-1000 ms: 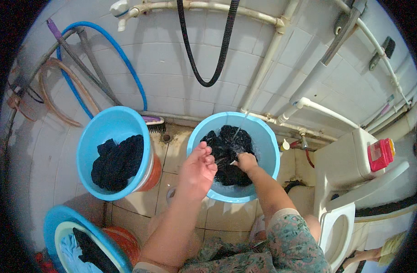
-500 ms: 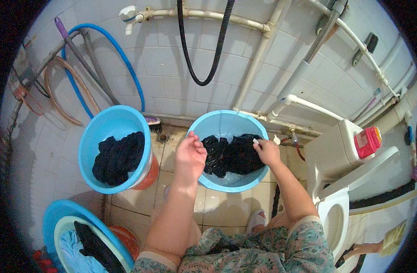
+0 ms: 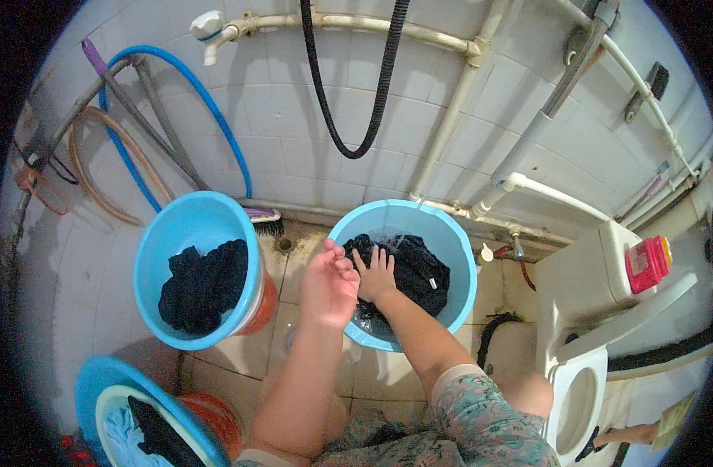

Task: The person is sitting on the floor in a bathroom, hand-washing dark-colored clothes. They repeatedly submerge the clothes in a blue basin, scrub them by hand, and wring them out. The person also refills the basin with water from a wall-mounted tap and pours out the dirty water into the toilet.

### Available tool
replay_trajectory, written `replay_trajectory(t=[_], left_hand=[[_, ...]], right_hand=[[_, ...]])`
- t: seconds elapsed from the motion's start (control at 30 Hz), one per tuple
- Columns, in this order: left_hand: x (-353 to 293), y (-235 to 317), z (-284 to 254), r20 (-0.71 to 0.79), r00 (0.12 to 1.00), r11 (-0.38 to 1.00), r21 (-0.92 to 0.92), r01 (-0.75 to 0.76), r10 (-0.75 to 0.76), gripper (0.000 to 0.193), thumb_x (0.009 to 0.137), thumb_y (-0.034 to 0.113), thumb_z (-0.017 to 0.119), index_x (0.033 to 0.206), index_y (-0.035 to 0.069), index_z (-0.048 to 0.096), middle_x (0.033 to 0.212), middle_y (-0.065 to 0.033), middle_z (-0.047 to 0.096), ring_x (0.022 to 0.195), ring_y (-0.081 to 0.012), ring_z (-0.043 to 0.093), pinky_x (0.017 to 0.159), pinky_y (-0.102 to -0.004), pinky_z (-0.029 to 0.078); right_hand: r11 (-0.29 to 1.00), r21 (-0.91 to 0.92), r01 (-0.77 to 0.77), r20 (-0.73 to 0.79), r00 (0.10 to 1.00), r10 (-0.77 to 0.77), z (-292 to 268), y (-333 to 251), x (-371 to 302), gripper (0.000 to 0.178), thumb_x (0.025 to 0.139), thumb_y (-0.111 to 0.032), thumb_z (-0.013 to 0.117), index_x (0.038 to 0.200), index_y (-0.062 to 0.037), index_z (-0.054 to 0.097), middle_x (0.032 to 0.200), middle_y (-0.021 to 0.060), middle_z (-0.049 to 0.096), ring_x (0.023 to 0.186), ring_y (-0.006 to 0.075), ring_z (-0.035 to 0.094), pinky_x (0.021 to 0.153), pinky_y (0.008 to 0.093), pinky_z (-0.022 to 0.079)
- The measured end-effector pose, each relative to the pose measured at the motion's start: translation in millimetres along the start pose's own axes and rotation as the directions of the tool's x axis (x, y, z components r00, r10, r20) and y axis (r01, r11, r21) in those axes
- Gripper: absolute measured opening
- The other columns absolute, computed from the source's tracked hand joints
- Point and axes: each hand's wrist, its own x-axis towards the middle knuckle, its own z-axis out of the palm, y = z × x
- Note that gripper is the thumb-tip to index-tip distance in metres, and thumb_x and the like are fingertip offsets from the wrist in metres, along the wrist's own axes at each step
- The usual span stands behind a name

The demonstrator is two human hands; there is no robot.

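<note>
Wet black clothing [image 3: 418, 268] lies in water in a light-blue basin [image 3: 450, 226]. My right hand [image 3: 378, 279] presses flat on its left part, fingers spread. A small white piece, perhaps a label [image 3: 433, 283], shows on the cloth beside that hand. My left hand [image 3: 331, 286] is raised at the basin's left rim, palm turned up. Its fingers are loosely curled and apart, with nothing visible in them. A thin stream of water falls into the basin from its far side.
On the left, a blue tub [image 3: 158, 233] with black clothing stands on a red bucket [image 3: 261, 307]. Lower left, another blue tub [image 3: 88, 393] holds a pale basin with blue and black clothes. A toilet [image 3: 578, 405] is at right. A black hose [image 3: 356, 152] hangs ahead. A brush [image 3: 269, 226] lies by the wall.
My right hand has moved left from the basin's right rim and now lies spread on the cloth. The white piece it was touching rests on the clothing. My left hand stays raised.
</note>
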Motion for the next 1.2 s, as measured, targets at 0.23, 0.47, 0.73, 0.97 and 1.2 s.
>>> replay_trajectory(t=[0.23,0.47,0.73,0.97,1.2], left_hand=[[2.6,3.8,-2.2,0.007,1.000,1.000,-0.027,0.013,-0.013,0.011,0.083,0.006,0.051,0.089,0.011,0.058,0.079,-0.0014,0.059,0.062,-0.0095,0.054,0.054,-0.0232,0.044],[-0.1,-11.3,3.6,0.051,0.998,0.999,0.030,0.037,-0.039,0.011,0.083,0.007,0.050,0.091,0.012,0.057,0.080,-0.0013,0.058,0.064,-0.0097,0.054,0.056,-0.0232,0.044],[0.4,-44.8,8.1,-0.106,0.994,0.931,0.364,0.018,0.022,0.021,0.083,0.012,0.053,0.104,0.011,0.052,0.096,-0.0034,0.056,0.085,-0.0131,0.053,0.071,-0.0282,0.043],[-8.8,-100.6,21.5,0.594,0.800,-0.122,0.790,-0.601,-0.091,0.072,0.072,0.005,0.061,0.135,0.011,0.026,0.134,-0.0174,0.029,0.126,-0.0328,0.026,0.104,-0.0387,0.023],[12.9,-96.0,-5.6,0.399,0.916,-0.160,0.903,-0.400,-0.036,0.030,0.080,0.007,0.046,0.109,0.006,0.055,0.097,-0.0149,0.057,0.094,-0.0265,0.055,0.083,-0.0338,0.043]], right_hand=[[0.925,-0.301,0.232,0.193,0.965,-0.179,46.8,16.2,13.3,0.043,0.089,-0.029,0.037,0.128,-0.0107,0.040,0.122,0.0163,0.049,0.116,0.0309,0.043,0.104,0.0485,0.014],[0.721,0.690,-0.061,-0.112,0.975,0.190,-7.3,71.0,1.6,0.036,0.080,-0.021,0.056,0.108,0.0002,0.056,0.101,0.0197,0.060,0.093,0.0318,0.058,0.081,0.0379,0.044],[-0.339,0.941,-0.002,0.076,0.976,0.205,-168.4,100.3,-115.5,0.026,0.087,-0.014,0.047,0.111,-0.0053,0.053,0.093,0.0059,0.061,0.081,0.0183,0.057,0.072,0.0327,0.045],[-0.491,0.867,-0.081,0.172,0.975,0.144,-172.5,117.7,-158.7,0.023,0.087,-0.023,0.050,0.108,-0.0112,0.051,0.099,0.0049,0.058,0.093,0.0183,0.055,0.076,0.0392,0.048],[-0.432,0.874,-0.221,0.251,0.968,0.012,-142.4,132.2,-157.8,0.028,0.084,-0.026,0.057,0.106,-0.0088,0.053,0.099,0.0042,0.057,0.092,0.0160,0.055,0.079,0.0316,0.046]])
